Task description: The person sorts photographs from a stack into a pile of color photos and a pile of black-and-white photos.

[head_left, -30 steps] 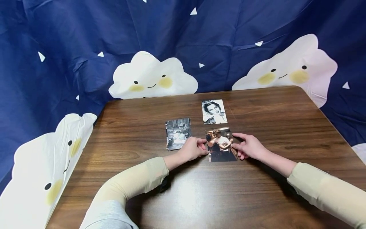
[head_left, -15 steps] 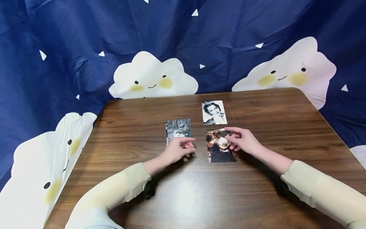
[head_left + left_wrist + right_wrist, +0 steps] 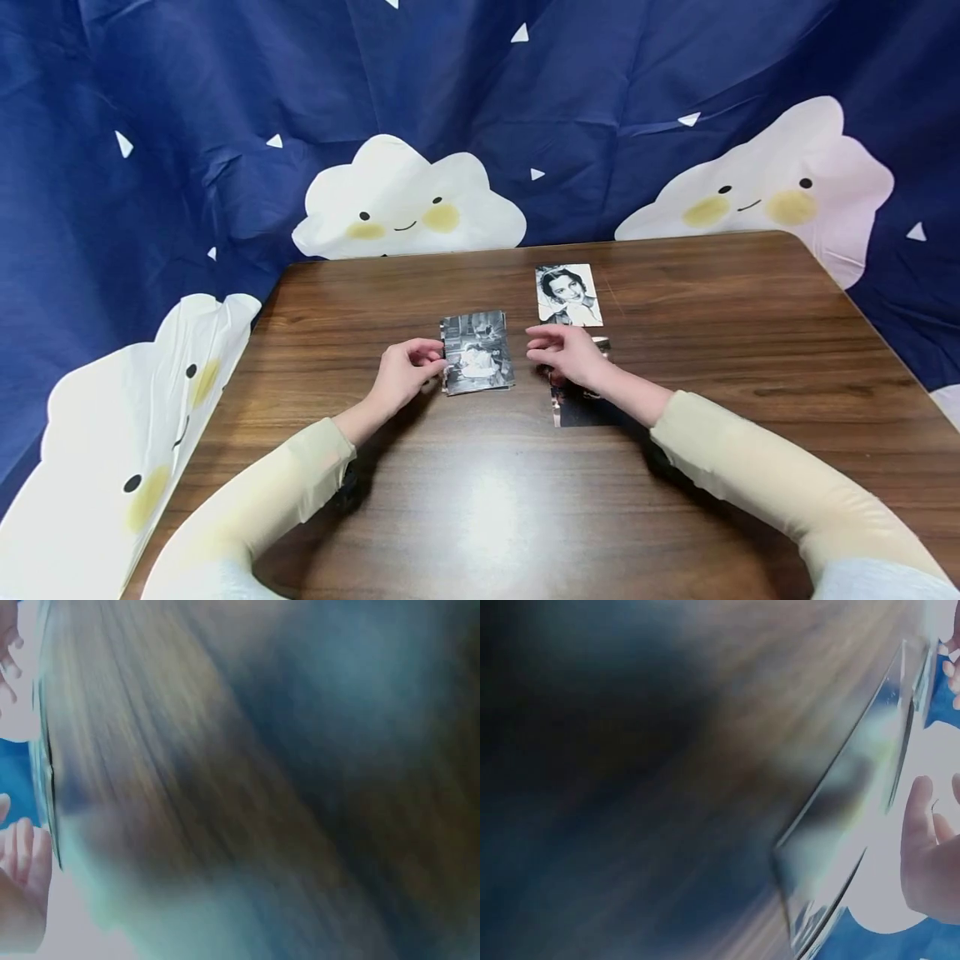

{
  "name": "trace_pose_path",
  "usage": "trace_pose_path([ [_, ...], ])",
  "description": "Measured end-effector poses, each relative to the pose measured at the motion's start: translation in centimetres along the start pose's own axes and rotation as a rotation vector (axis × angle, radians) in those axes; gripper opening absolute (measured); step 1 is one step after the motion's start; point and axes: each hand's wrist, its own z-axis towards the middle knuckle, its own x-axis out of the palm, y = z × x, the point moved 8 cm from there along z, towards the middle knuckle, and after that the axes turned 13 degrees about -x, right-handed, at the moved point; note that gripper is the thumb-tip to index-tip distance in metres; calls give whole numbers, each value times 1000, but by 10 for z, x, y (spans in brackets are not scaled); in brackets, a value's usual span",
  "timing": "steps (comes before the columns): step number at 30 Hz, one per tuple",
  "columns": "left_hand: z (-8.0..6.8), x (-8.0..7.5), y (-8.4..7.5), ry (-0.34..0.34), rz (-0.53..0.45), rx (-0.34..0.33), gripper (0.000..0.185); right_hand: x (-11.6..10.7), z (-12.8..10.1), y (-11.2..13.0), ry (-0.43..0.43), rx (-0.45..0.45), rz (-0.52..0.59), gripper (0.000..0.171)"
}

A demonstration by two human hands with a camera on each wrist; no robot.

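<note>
A small stack of photos [image 3: 477, 354], a black-and-white print on top, lies mid-table in the head view. At its left edge is my left hand [image 3: 405, 375], thumb and fingertips touching or almost touching the side. To the right of the stack, my right hand [image 3: 576, 357] hovers with slightly bent fingers pointing left, holding nothing. Beneath it lies a colour photo [image 3: 588, 414], mostly hidden. Behind that is a black-and-white portrait photo [image 3: 567, 295]. The left wrist view catches my left hand [image 3: 26, 874]; the right wrist view shows my right hand [image 3: 934, 870] beside a glossy print.
The brown wood-grain table [image 3: 480, 475] reflects a bright glare near the front. Beyond its far edge hangs a dark blue curtain [image 3: 450, 75] with white smiling clouds. Most of both wrist views is blurred tabletop.
My left hand let go of the colour photo and crossed over the stack to its left side. My right hand moved off the photo's right edge, leftward across it. The photos stayed put.
</note>
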Motion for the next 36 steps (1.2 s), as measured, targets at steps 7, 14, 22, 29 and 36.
trace_pose_path([
  [7, 4, 4, 9, 13, 67, -80, 33, 21, 12, -1, 16, 10, 10, 41],
  [14, 6, 8, 11, -13, 68, -108, 31, 31, 14, -1, 7, 44, 51, 39],
  [22, 4, 11, 12, -51, 28, -130, 27, 30, 13, 0, -58, 50, 44, 32],
  [29, 4, 12, 13, -62, 25, -144, 26, 29, 17, -5, -99, 35, -9, 29],
  [36, 4, 12, 14, -73, 33, -148, 25, 30, 21, -2, -129, 49, -49, 34],
])
